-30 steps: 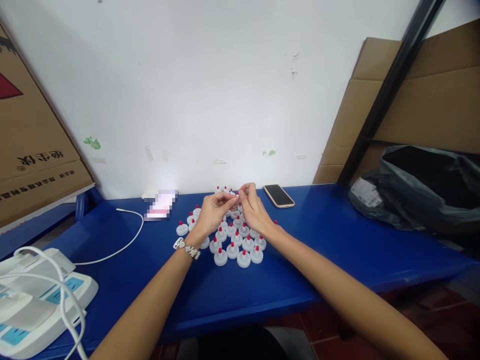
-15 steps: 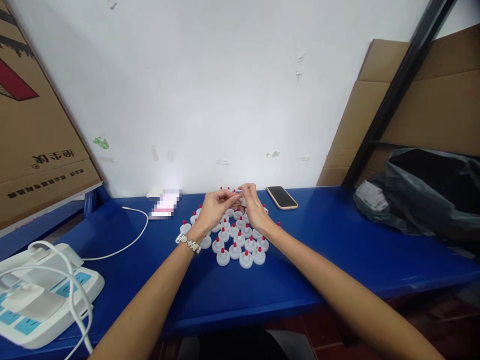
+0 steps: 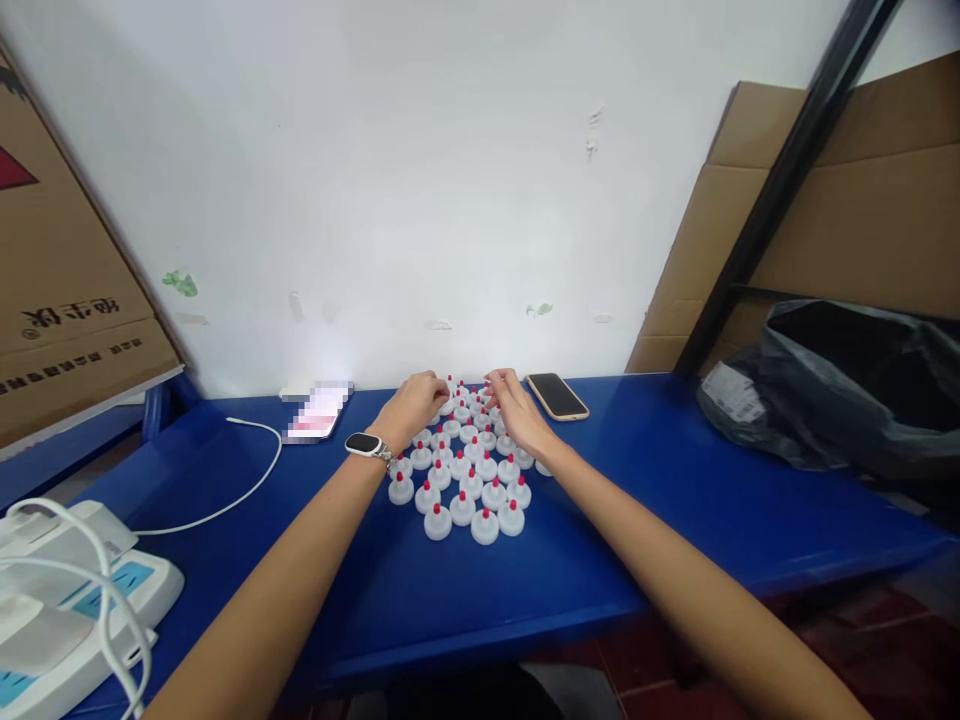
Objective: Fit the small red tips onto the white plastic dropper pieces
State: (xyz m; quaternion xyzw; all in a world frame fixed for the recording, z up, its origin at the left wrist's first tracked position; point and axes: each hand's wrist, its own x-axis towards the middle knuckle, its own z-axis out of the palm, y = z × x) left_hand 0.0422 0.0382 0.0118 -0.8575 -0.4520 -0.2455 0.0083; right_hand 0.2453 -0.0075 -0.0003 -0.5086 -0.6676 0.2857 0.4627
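Dozens of small white caps with red tips (image 3: 462, 470) stand bunched on the blue desk (image 3: 660, 480). They look light, hard and easily toppled, best pinched at the rim. Left hand (image 3: 415, 400) and right hand (image 3: 519, 412) rest on the far rows, fingers curled; any hold can't be told. A black bag (image 3: 847, 390) sits right, contents hidden

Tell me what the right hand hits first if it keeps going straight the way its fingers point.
The right hand points away toward the wall, over the far caps. Past those, probably only bare blue table, then the white wall; depth is unclear.
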